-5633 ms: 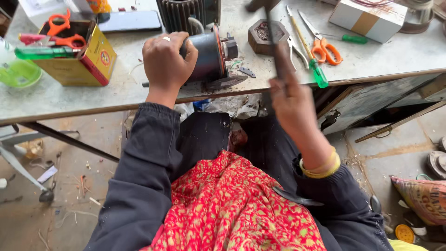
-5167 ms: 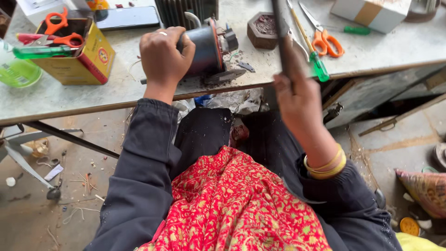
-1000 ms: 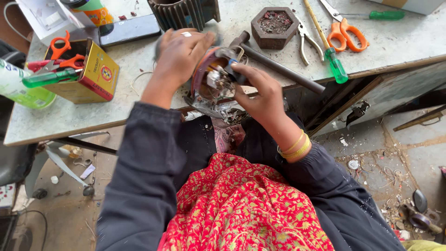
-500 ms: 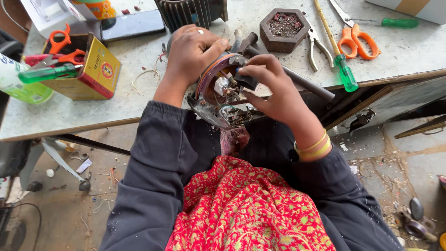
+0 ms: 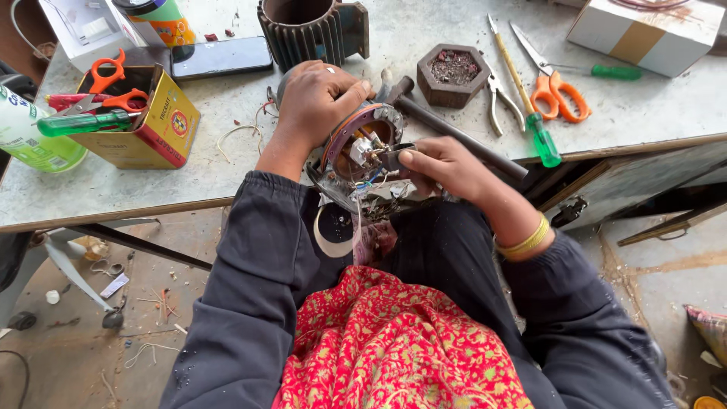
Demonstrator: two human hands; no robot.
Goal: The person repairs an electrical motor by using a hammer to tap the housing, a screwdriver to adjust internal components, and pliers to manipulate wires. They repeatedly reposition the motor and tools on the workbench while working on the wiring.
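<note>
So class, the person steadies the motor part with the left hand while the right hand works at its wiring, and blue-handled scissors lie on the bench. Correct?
Not quite. In the head view the scissors have orange handles. The left hand does steady the motor part, and the right hand works at its wiring.

So ~5 s back the round grey motor w/ copper windings (image 5: 362,151) sat flat on the pale worn tabletop (image 5: 227,163), left hand (image 5: 318,102) capping it from the side, open end facing right. Now it's tipped up at the table edge, open end toward the camera, wires showing. Right hand (image 5: 443,163) was up high gripping the long dark metal hammer (image 5: 454,132); that's lying on the table now, and the fingers pinch a small grey part at the motor's mouth instead.
</note>
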